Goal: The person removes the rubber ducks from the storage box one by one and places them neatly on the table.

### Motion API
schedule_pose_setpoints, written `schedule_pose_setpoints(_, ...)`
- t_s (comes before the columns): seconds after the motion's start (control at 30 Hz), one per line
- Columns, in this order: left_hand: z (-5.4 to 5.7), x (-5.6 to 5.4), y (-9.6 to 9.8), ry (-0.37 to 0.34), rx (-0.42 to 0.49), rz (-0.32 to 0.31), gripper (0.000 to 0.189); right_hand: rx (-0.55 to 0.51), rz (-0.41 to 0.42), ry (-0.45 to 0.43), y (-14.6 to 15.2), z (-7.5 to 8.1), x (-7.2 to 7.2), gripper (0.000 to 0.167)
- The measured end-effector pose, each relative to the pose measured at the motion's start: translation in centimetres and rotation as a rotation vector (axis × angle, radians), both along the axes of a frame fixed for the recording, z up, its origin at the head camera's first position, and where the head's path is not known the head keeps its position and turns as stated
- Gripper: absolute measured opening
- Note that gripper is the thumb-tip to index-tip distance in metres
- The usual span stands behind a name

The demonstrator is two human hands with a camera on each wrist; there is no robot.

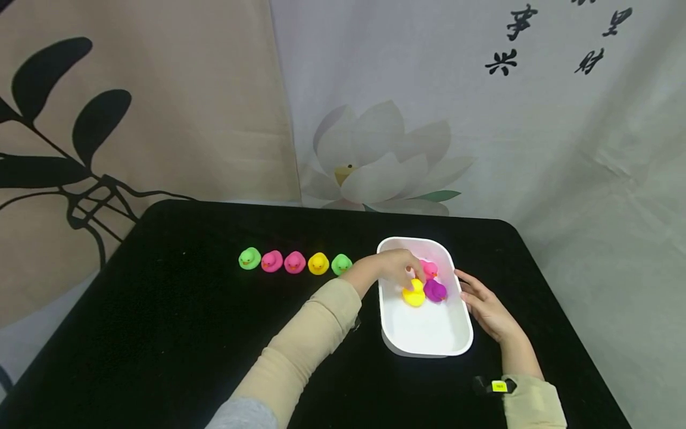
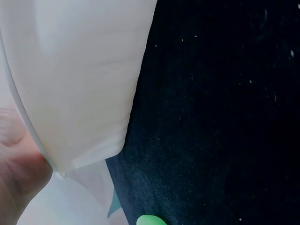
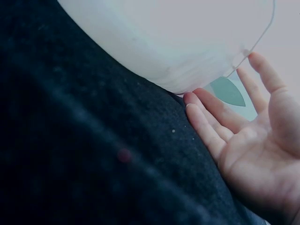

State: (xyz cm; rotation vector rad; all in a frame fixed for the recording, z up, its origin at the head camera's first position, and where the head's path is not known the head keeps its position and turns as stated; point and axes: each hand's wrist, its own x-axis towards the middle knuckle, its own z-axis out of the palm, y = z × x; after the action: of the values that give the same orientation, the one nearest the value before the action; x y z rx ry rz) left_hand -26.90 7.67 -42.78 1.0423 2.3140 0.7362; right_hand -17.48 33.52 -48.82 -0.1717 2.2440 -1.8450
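My left hand (image 1: 399, 268) reaches over the left rim of a white plastic tub (image 1: 423, 333), its curled thumb and fingers pinching a yellow rubber duck (image 1: 413, 295) low inside. Right beside that duck are a purple duck (image 1: 435, 291) and a pink duck (image 1: 429, 269), the pink one partly hidden by my fingers. On the other side, my right hand (image 1: 489, 311) rests its extended fingers against the tub's right wall. In the right wrist view, the fingertips (image 3: 190, 97) meet the tub's lower outer side.
Left of the tub, several ducks stand in a row on the black table (image 1: 177, 333): a green duck (image 1: 249, 258), two pink ones, a yellow duck (image 1: 318, 263) and another green duck (image 1: 341, 264) near my left forearm. A printed curtain (image 1: 214, 107) hangs behind the table.
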Motion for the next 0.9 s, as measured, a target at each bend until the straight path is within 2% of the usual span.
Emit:
schedule_pose_setpoints(0.33, 0.0, 0.0, -0.3, 0.042, 0.075, 0.010, 0.032, 0.010, -0.018, -0.009, -0.1, 0.0, 0.1, 0.060)
schedule_pose_setpoints(0.67, 0.4, 0.3, -1.0, 0.089, 0.209, 0.047, 0.034, 0.003, -0.015, -0.015, -0.2, 0.2, 0.2, 0.059)
schedule_pose_setpoints(0.77, 0.7, 0.7, -1.3, 0.123, 0.229, 0.074, 0.034, 0.007, -0.013, -0.016, -0.1, 0.2, 0.2, 0.059)
schedule_pose_setpoints(0.9, 1.1, 1.3, -1.7, 0.166, 0.243, 0.151, 0.032, 0.011, -0.010, -0.014, -0.1, 0.1, 0.2, 0.059)
